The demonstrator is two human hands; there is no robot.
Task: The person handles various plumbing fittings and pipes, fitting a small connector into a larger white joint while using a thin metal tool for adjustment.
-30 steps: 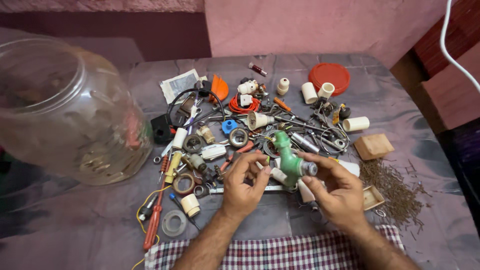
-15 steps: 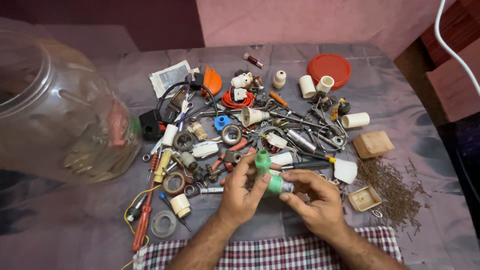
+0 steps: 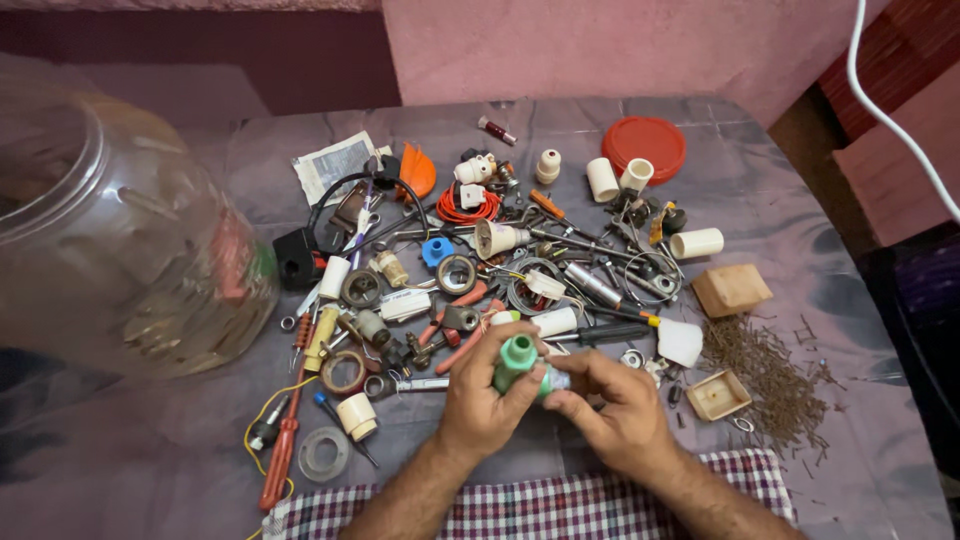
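Both hands meet low over the grey-clothed table [image 3: 800, 130], the left hand [image 3: 480, 400] wrapped around a green plastic pipe fitting [image 3: 516, 360] to steady it while the right hand [image 3: 615, 405] pinches its pale end, just near the heap of small hardware [image 3: 500, 260].

There is only one view, from the camera on my head. It looks down and forward over the table [image 3: 800, 200], from quite near. My left hand [image 3: 480, 400] and my right hand [image 3: 620, 410] are low in the middle, my forearms enter from the bottom edge, and the pink wall [image 3: 600, 50] closes the top.
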